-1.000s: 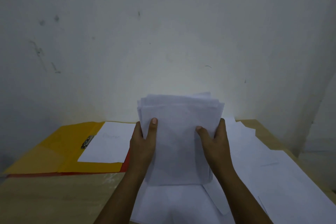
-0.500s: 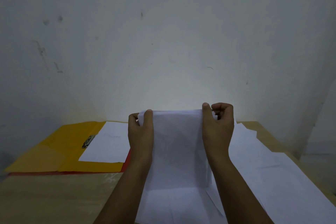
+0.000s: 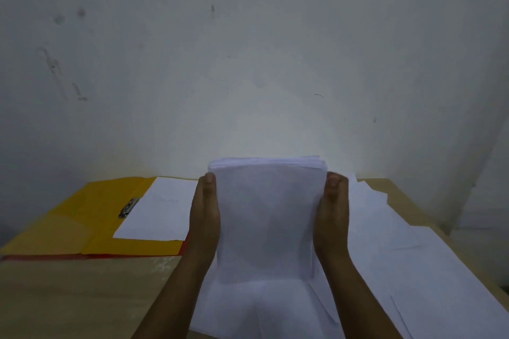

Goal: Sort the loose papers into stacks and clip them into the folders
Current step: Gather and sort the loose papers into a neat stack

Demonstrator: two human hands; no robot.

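Observation:
A stack of white papers (image 3: 265, 217) stands upright on its lower edge, over loose sheets in the middle of the table. My left hand (image 3: 205, 215) presses flat against the stack's left edge and my right hand (image 3: 332, 215) against its right edge. The thumbs point up along the sides, and what shows of the fingers is straight. An open yellow folder (image 3: 82, 217) with a metal clip (image 3: 128, 208) lies at the left, with one white sheet (image 3: 162, 209) in it. A red folder edge (image 3: 41, 257) shows beneath it.
Several loose white sheets (image 3: 413, 270) spread over the right side of the wooden table (image 3: 68, 297), reaching its right edge. More sheets (image 3: 261, 308) lie under the stack. A bare grey wall rises right behind the table.
My hands have slid from pinching the stack's top corners down to its two sides. The sheets now sit more evenly squared than a second ago.

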